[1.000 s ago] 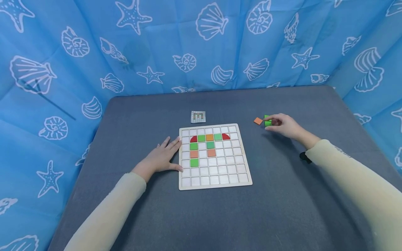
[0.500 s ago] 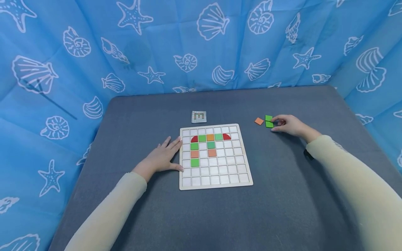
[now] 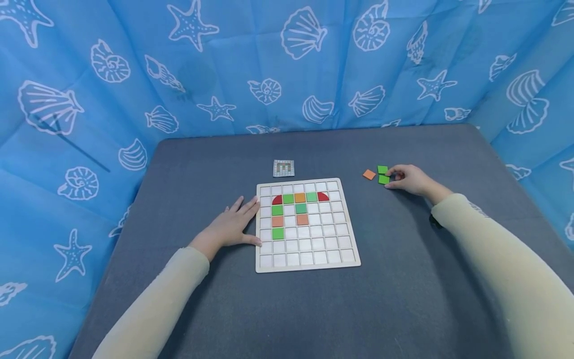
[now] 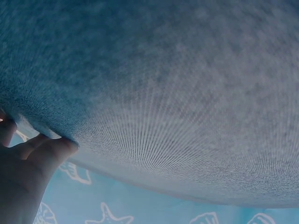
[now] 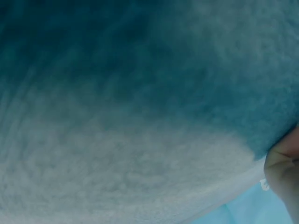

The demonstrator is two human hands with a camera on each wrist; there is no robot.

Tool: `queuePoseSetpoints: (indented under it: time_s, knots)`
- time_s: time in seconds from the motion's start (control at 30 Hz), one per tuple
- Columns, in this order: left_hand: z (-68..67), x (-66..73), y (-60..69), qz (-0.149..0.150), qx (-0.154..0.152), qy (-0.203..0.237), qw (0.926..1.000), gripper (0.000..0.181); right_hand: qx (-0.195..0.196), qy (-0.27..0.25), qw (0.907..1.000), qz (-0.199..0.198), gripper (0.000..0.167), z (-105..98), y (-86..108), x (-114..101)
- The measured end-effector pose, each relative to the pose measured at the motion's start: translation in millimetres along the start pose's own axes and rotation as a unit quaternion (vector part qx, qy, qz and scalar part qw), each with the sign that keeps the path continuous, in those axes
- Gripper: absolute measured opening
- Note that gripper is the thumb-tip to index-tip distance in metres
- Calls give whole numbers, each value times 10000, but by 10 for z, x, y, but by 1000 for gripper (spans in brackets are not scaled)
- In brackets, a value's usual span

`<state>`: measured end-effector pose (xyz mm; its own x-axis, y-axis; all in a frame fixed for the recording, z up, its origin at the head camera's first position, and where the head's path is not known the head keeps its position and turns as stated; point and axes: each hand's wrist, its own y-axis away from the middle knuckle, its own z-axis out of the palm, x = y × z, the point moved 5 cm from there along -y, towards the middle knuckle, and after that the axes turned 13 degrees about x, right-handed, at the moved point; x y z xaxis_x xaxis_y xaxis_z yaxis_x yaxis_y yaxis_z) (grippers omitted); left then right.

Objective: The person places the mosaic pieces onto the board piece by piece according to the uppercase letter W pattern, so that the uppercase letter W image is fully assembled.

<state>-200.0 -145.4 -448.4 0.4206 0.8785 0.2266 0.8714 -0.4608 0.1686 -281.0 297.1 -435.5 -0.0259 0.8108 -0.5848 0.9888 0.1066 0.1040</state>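
Observation:
A pale wooden grid board [image 3: 309, 269] lies on the table in the head view. My left hand [image 3: 230, 224] rests flat at its left edge, fingers spread, with fingertips and thumb touching the rim. Set in the board are red quarter-round tiles [image 3: 323, 196] and several green, teal and orange square tiles [image 3: 302, 219]. To the board's upper right, my right hand [image 3: 410, 179] pinches the lower green tile [image 3: 383, 179] between thumb and index finger. Another green tile [image 3: 382, 169] lies just above it. An orange tile [image 3: 369, 174] sits turned at an angle to their left.
A small pattern card [image 3: 283, 168] lies behind the board. The dark grey table [image 3: 314, 314] is backed by a blue curtain [image 3: 251, 60] with white shells and starfish. Both wrist views show mostly blurred table cloth.
My right hand has shifted right from over the green tiles, uncovering them, and its fingers are now at the right side of the lower one. The left hand stays on the board.

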Motion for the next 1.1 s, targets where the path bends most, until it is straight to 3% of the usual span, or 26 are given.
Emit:
queuePoseSetpoints:
  time_s: [0.43, 1.1]
  knots:
    - [26, -15, -15, 30, 41, 29, 10000, 108, 24, -9, 9999, -102, 35, 7, 62, -55]
    - [18, -14, 6, 79, 117, 35, 9999, 107, 1, -557, 9979, -340, 31, 108, 415, -487]
